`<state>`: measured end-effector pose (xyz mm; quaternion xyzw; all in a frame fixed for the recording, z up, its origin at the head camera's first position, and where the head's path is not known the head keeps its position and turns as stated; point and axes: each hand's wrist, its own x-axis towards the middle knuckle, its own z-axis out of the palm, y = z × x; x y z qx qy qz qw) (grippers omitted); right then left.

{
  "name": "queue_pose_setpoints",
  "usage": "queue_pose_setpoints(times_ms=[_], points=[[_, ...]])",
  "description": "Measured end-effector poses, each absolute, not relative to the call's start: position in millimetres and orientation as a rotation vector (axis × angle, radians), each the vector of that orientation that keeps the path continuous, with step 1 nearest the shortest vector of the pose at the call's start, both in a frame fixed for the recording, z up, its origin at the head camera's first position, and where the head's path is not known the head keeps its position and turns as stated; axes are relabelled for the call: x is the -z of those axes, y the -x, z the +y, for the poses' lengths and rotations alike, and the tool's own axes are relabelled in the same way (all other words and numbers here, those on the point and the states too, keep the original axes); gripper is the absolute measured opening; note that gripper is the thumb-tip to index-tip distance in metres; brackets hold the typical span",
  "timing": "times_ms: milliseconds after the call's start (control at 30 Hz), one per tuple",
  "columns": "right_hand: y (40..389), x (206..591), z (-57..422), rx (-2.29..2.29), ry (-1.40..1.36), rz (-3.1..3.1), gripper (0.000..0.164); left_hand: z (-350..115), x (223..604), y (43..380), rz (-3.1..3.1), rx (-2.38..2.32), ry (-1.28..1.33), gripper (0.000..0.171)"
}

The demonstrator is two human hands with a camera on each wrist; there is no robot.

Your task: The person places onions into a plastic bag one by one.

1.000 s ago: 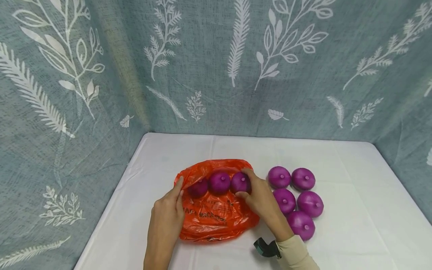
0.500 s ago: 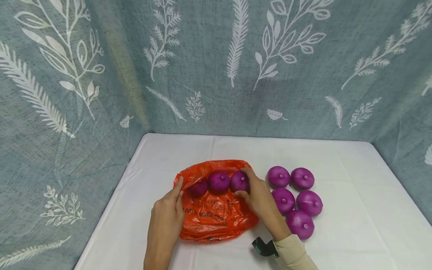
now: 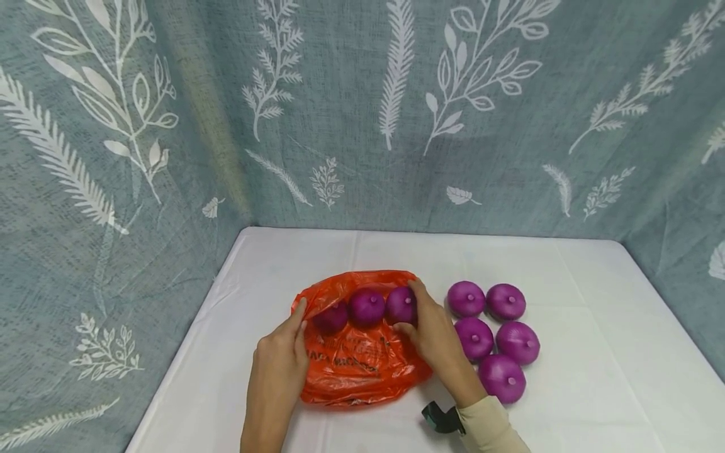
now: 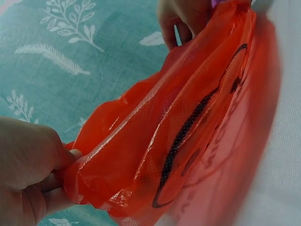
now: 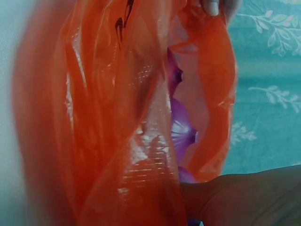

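A crinkled orange-red plastic bag (image 3: 368,384) with black print lies on the white table, its mouth spread. Three purple onions (image 3: 366,307) sit in a row in that mouth; the leftmost is partly covered by the film. My left hand (image 3: 279,362) pinches the bag's left rim between thumb and fingers, as the left wrist view also shows. The rightmost onion (image 3: 399,306) is between the thumb and fingers of my right hand (image 3: 440,336), at the bag's right side. In the right wrist view the bag (image 5: 108,122) hides most of the onions (image 5: 181,132).
Several more purple onions (image 3: 501,379) stand grouped on the table (image 3: 595,352) just right of the right forearm. A small dark device (image 3: 440,419) is strapped at the right wrist. A blue-green curtain (image 3: 351,113) with white leaf prints hangs behind and to the left.
Both hands keep their places on the bag and the onion. The whole view has shifted slightly, with the table a little lower in the frame.
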<state>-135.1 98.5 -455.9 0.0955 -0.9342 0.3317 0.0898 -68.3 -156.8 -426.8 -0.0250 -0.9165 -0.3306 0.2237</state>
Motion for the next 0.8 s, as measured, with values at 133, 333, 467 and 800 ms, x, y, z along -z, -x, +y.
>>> queue_pose_setpoints(times_ms=[133,333,467,800], points=[[132,452,101,-0.984,-0.280,-2.790,0.086,-155,427,68,-2.540,0.923,0.060,0.043],[124,441,107,-1.022,-0.299,-2.795,0.081,-155,428,68,-2.560,0.915,0.056,0.043],[117,428,112,-1.037,-0.277,-2.797,0.080,-156,427,69,-2.549,0.918,0.058,0.043],[102,398,140,-1.001,-0.146,-2.766,0.077,-154,425,72,-2.551,0.934,0.049,0.045]])
